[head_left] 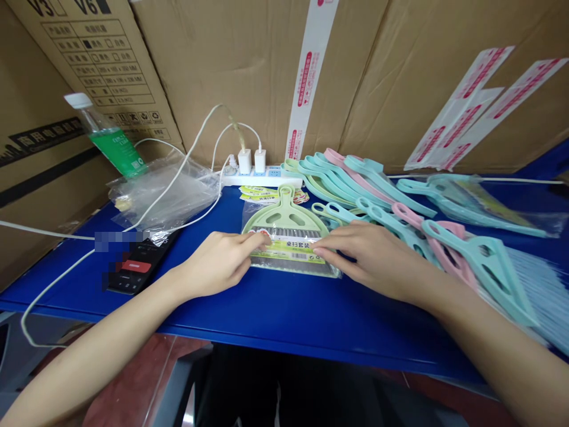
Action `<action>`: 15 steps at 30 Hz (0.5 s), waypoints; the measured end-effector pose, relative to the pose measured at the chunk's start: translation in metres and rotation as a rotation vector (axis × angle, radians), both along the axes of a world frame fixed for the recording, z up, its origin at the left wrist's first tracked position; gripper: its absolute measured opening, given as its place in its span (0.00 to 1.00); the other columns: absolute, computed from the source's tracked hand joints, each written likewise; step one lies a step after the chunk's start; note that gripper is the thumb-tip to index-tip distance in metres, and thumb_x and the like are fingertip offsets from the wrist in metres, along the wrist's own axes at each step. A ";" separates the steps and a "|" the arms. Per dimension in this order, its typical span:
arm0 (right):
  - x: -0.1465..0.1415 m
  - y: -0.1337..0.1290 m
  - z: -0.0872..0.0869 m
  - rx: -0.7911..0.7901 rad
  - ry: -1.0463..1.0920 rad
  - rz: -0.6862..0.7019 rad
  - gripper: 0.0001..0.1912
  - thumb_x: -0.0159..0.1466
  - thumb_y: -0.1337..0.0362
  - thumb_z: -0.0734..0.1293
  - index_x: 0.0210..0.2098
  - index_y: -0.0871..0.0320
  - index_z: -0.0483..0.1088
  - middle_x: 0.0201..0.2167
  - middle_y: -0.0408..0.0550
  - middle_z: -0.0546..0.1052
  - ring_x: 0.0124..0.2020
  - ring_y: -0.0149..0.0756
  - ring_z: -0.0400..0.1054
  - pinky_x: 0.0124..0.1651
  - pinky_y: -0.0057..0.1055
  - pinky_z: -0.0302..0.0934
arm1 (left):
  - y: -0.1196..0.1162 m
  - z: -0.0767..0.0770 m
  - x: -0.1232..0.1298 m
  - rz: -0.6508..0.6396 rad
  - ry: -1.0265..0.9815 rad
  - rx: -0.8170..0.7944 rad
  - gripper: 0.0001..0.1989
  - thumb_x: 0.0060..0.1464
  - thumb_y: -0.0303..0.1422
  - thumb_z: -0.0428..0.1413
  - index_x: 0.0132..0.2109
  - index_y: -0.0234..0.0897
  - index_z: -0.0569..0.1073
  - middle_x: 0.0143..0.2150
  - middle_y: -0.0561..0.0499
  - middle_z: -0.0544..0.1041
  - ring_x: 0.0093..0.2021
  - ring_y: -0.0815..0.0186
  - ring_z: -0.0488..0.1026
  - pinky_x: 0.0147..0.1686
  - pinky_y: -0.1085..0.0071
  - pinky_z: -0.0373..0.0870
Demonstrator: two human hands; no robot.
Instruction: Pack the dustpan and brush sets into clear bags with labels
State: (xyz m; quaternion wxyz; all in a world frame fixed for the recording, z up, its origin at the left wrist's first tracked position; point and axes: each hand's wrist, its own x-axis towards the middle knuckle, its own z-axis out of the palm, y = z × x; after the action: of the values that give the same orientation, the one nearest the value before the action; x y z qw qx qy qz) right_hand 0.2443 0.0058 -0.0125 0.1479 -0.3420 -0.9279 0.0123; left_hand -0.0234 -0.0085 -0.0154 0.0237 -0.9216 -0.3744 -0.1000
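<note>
A light green dustpan (287, 210) with a grey-bristled brush (291, 233) on it lies on the blue table, its handle pointing away from me. Clear plastic film shows around it. Across the brush runs a yellow-green and white label card (291, 245); whether it sits inside the film I cannot tell. My left hand (226, 258) is closed, fingers pressed together at the card's left end. At the right end, my right hand (368, 255) pinches the card's edge between thumb and fingers.
Pastel dustpans and brushes (493, 267) are heaped at the right. Behind the dustpan lie more label cards (262, 193) and a power strip (262, 178) with chargers. To the left are clear plastic bags (164, 190), a green-labelled bottle (116, 148), a phone (137, 267) and loose white cables.
</note>
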 end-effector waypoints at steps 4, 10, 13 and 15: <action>-0.001 0.000 -0.001 -0.040 0.021 0.042 0.23 0.72 0.58 0.52 0.35 0.55 0.77 0.29 0.47 0.80 0.30 0.36 0.71 0.36 0.34 0.59 | -0.001 0.000 0.001 -0.075 0.006 -0.006 0.18 0.57 0.22 0.44 0.53 0.37 0.66 0.45 0.49 0.80 0.42 0.63 0.79 0.40 0.69 0.74; -0.003 0.001 -0.004 -0.146 -0.040 0.006 0.25 0.72 0.57 0.52 0.28 0.54 0.74 0.27 0.46 0.79 0.29 0.35 0.70 0.36 0.34 0.57 | -0.001 0.002 0.002 -0.057 0.089 -0.076 0.21 0.55 0.21 0.44 0.55 0.37 0.66 0.46 0.49 0.80 0.41 0.62 0.79 0.38 0.68 0.73; -0.004 0.001 -0.002 -0.212 -0.097 -0.079 0.27 0.71 0.55 0.51 0.22 0.55 0.70 0.21 0.45 0.74 0.23 0.34 0.66 0.30 0.33 0.53 | -0.001 0.005 0.004 -0.011 0.120 -0.124 0.22 0.54 0.21 0.44 0.55 0.38 0.66 0.45 0.49 0.81 0.39 0.62 0.79 0.36 0.69 0.73; -0.004 0.000 0.000 -0.227 -0.115 -0.120 0.28 0.71 0.54 0.51 0.20 0.55 0.67 0.18 0.44 0.71 0.21 0.33 0.63 0.28 0.33 0.49 | -0.001 0.007 0.005 0.016 0.141 -0.146 0.23 0.54 0.20 0.45 0.55 0.38 0.66 0.44 0.50 0.81 0.39 0.62 0.79 0.36 0.69 0.73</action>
State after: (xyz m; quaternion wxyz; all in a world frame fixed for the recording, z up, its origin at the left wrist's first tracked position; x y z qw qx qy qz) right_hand 0.2403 0.0062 -0.0122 0.0550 -0.4117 -0.9053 0.0888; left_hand -0.0184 -0.0095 -0.0089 -0.0166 -0.9226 -0.3852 -0.0073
